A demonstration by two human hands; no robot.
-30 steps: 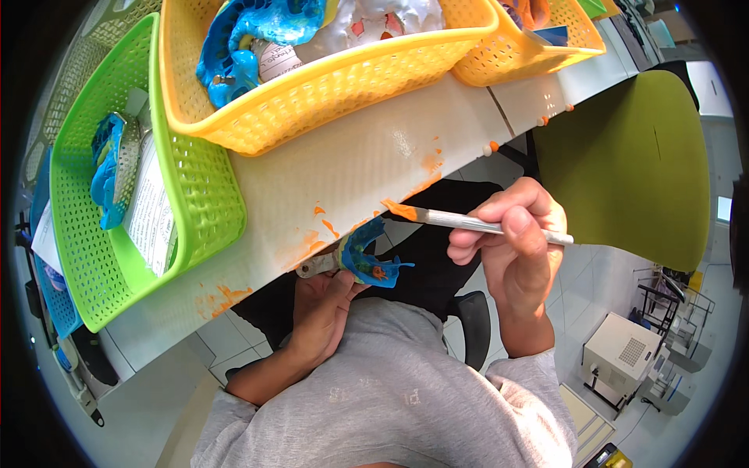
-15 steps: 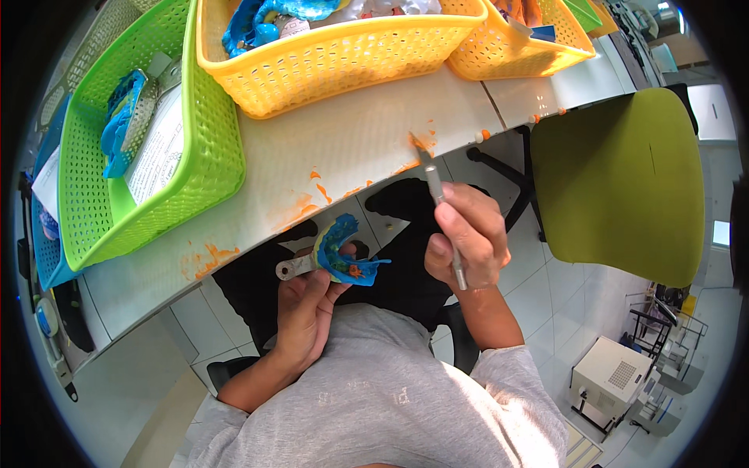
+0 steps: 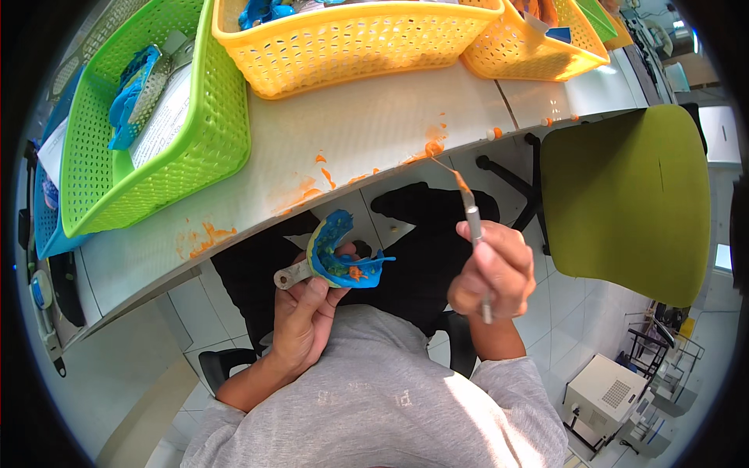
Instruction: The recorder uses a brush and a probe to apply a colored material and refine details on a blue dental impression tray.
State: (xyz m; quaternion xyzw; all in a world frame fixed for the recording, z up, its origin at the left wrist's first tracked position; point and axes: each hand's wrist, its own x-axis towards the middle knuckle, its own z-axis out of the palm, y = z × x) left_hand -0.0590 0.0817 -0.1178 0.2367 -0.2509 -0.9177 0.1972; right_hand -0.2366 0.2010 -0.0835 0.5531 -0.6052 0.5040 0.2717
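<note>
My left hand [image 3: 306, 316] is closed round a dental impression tray [image 3: 293, 274] by its metal handle end and underside. Blue impression material [image 3: 331, 248] fills the tray in a curved arch, with a small orange patch on it and a thin blue strip sticking out to the right. In my right hand [image 3: 499, 269] is a slim metal craft knife [image 3: 473, 222], held in a pinch. Orange paste coats its blade, and a thin orange strand stretches from the tip to an orange smear [image 3: 434, 148] on the table edge. The knife and tray are apart.
A green basket [image 3: 207, 140] with another blue impression and paper stands on the table [image 3: 273, 132] at the left. Yellow baskets [image 3: 351, 51] line the back. More orange smears [image 3: 209, 235] mark the table edge. A green chair [image 3: 624, 203] stands at the right.
My right hand has drawn the knife back from the table edge, right and toward me. A thicker orange dab now sits at the edge. The left hand still holds the tray.
</note>
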